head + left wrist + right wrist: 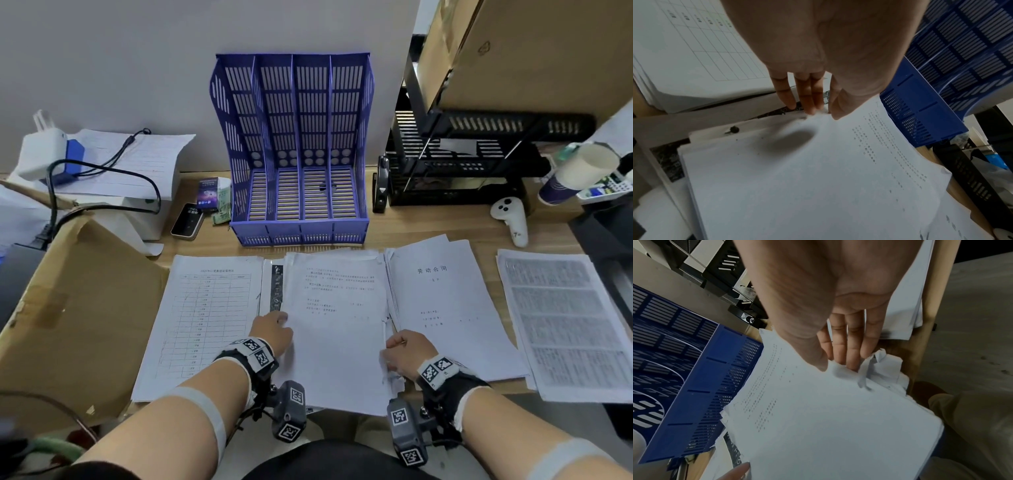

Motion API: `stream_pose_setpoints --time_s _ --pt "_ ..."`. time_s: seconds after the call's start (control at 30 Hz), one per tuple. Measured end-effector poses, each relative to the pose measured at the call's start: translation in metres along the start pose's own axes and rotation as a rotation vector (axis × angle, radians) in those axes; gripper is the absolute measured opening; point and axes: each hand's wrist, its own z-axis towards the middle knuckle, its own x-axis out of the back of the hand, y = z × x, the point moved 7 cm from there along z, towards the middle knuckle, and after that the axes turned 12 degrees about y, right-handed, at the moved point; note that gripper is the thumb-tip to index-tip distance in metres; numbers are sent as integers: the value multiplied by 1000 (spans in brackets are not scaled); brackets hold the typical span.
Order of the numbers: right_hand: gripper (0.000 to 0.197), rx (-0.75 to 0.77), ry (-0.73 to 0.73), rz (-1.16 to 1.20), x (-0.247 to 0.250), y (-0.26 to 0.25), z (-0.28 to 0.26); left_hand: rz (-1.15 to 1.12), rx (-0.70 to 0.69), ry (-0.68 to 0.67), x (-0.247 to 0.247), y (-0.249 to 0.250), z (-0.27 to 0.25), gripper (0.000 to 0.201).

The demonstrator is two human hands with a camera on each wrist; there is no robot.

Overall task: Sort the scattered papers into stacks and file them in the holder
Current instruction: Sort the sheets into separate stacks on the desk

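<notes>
A blue slotted file holder [298,147] stands at the back of the desk with all its slots bare. Several paper stacks lie in front of it: a table sheet stack [202,318], a middle text stack [337,325], a titled stack [445,308] and a dense-print stack [565,318]. My left hand [279,320] pinches the middle stack's left edge [777,178], with the thumb on the top sheet and the fingertips [809,110] at the edge. My right hand [394,349] pinches its crumpled right edge [879,365], thumb on top. The stack's near end overhangs the desk edge.
A cardboard flap [78,308] covers the left of the desk, with a phone [187,221] and a small box beside the holder. At the right stand a black tray rack [459,164], a stapler [382,185], a white controller [510,219] and a paper cup [579,171].
</notes>
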Motion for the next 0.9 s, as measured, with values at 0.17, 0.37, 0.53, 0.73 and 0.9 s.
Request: stream_pose_setpoints --time_s 0.17,0.37,0.53,0.73,0.9 --pt "29 81 25 -103 2 -1 5 -85 -20 -30 -4 6 1 40" --pt "20 117 226 -118 24 5 10 -115 -16 -26 -11 8 3 36" --pt "19 73 231 -50 31 13 14 -61 11 72 -7 3 8 51" --pt "32 5 371 5 67 18 17 -46 21 119 -5 5 10 53" --pt "37 6 602 51 139 20 18 -46 39 141 -5 5 13 54"
